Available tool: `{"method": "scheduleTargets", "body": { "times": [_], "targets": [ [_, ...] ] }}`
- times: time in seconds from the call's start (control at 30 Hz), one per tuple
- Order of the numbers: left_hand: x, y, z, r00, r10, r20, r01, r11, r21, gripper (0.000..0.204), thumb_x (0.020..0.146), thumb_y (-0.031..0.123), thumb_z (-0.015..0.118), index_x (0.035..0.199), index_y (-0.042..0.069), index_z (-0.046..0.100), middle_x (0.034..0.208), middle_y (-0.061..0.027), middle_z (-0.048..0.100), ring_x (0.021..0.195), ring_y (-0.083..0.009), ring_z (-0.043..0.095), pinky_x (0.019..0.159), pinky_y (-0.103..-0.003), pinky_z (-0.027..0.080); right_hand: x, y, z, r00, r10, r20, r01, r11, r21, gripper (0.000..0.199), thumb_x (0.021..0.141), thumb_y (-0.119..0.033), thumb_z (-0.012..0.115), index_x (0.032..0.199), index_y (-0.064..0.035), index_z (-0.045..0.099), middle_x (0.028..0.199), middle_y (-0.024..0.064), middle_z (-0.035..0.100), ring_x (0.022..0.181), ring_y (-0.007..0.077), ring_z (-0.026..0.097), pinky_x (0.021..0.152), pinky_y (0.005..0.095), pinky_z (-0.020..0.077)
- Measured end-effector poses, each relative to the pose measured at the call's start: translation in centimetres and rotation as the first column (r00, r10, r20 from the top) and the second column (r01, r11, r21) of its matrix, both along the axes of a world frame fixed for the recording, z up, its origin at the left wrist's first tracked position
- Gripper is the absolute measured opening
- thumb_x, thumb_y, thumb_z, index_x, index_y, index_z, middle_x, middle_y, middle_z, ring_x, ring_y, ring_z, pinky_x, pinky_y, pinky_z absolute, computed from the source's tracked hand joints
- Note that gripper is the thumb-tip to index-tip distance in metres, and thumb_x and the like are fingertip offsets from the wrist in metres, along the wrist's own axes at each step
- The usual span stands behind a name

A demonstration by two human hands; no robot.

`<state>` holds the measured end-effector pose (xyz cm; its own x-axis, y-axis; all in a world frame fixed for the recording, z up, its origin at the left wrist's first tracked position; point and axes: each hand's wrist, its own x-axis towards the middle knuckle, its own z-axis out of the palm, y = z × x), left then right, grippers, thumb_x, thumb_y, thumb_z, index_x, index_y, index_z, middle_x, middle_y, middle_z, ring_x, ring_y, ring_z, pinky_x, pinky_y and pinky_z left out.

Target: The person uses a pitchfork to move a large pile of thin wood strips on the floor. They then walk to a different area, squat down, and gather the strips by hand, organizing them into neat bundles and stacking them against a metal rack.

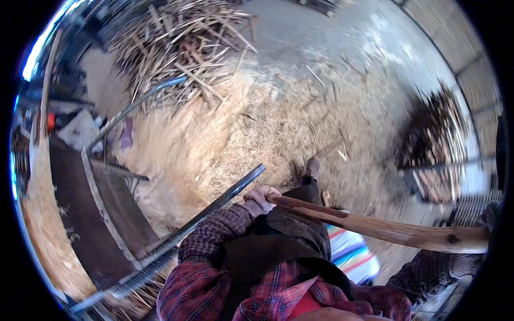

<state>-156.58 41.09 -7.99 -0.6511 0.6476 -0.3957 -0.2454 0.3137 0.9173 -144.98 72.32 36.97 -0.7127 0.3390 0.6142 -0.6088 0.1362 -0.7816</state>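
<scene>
My left hand [261,199], in a pale glove, is closed around the thinner end of a long wooden pole [396,230]. The pole is brown and peeled-looking, with a dark knot near its thicker end, and stretches across my front to the right. My right arm [428,273], in a dark knitted sleeve, reaches toward that thicker end. The right hand's fingers cannot be made out in the dark by the picture's rim. Just beyond my left forearm runs a dark metal bar [235,188], part of a frame at my left.
A large heap of sticks [176,48] lies at the far left, and a stack of sticks [439,144] stands at the right. Sawdust [241,128] and wood scraps cover the floor. At left stands a dark-panelled metal frame [85,214]. A striped cloth [353,254] is beside my legs.
</scene>
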Motion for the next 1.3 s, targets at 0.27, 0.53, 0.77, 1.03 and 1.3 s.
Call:
{"method": "scheduleTargets", "body": {
  "times": [0.27, 0.53, 0.77, 1.03, 1.3],
  "targets": [
    [-11.9, 7.0, 1.6, 0.958, 0.287, 0.018, -0.287, 0.958, -0.033, 0.028, 0.065, 0.015, 0.064, 0.09, 0.003, 0.063, 0.072, -0.0014, 0.062, 0.064, -0.0138, 0.058, 0.055, -0.027, 0.045, -24.1, 13.1, -4.3, 0.962, 0.258, 0.091, -0.263, 0.964, 0.048, 0.037, 0.086, -0.026, 0.05, 0.108, 0.0024, 0.045, 0.093, 0.013, 0.053, 0.08, 0.022, 0.054, 0.073, 0.0339, 0.0468],
    [-4.4, 4.0, 2.3, 0.988, 0.142, -0.057, -0.12, 0.494, -0.861, 0.03, 0.077, 0.043, 0.053, 0.097, 0.023, 0.064, 0.093, -0.0052, 0.064, 0.086, -0.0228, 0.061, 0.071, -0.036, 0.047, -42.5, 16.1, -14.9, 0.749, 0.542, 0.381, -0.436, 0.836, -0.333, 0.047, 0.088, -0.028, 0.048, 0.126, -0.0035, 0.037, 0.088, 0.0059, 0.05, 0.075, 0.0158, 0.05, 0.07, 0.0309, 0.044],
    [-7.2, 4.2, 19.9, 0.504, 0.575, 0.644, 0.433, 0.477, -0.765, 0.059, 0.074, 0.064, 0.049, 0.097, 0.011, 0.064, 0.091, -0.015, 0.064, 0.08, -0.0293, 0.063, 0.071, -0.037, 0.05, -48.5, 7.1, -25.1, 0.21, 0.949, 0.236, -0.336, 0.296, -0.894, 0.055, 0.082, -0.028, 0.06, 0.131, -0.0227, 0.035, 0.092, 0.0055, 0.051, 0.085, 0.0223, 0.051, 0.078, 0.0476, 0.0417],
    [-19.4, 7.2, 13.3, 0.524, 0.742, 0.417, 0.074, 0.449, -0.891, 0.057, 0.074, 0.062, 0.05, 0.096, 0.011, 0.065, 0.09, -0.0151, 0.064, 0.082, -0.0289, 0.063, 0.072, -0.037, 0.049, -59.3, -3.6, -28.1, -0.297, 0.86, 0.414, -0.035, 0.424, -0.905, 0.056, 0.076, 0.0, 0.061, 0.124, -0.0166, 0.037, 0.098, 0.0115, 0.058, 0.092, 0.0279, 0.056, 0.086, 0.047, 0.0434],
    [-36.7, 6.3, 12.6, 0.424, 0.871, 0.249, -0.281, 0.388, -0.878, 0.055, 0.075, 0.06, 0.051, 0.096, 0.012, 0.066, 0.09, -0.0152, 0.065, 0.084, -0.0285, 0.063, 0.073, -0.038, 0.049, -74.2, -13.3, -25.7, -0.443, 0.748, 0.494, -0.324, 0.38, -0.866, 0.051, 0.077, -0.003, 0.065, 0.121, -0.004, 0.04, 0.102, 0.0113, 0.06, 0.092, 0.0229, 0.059, 0.082, 0.0369, 0.0487]
  ]
}}
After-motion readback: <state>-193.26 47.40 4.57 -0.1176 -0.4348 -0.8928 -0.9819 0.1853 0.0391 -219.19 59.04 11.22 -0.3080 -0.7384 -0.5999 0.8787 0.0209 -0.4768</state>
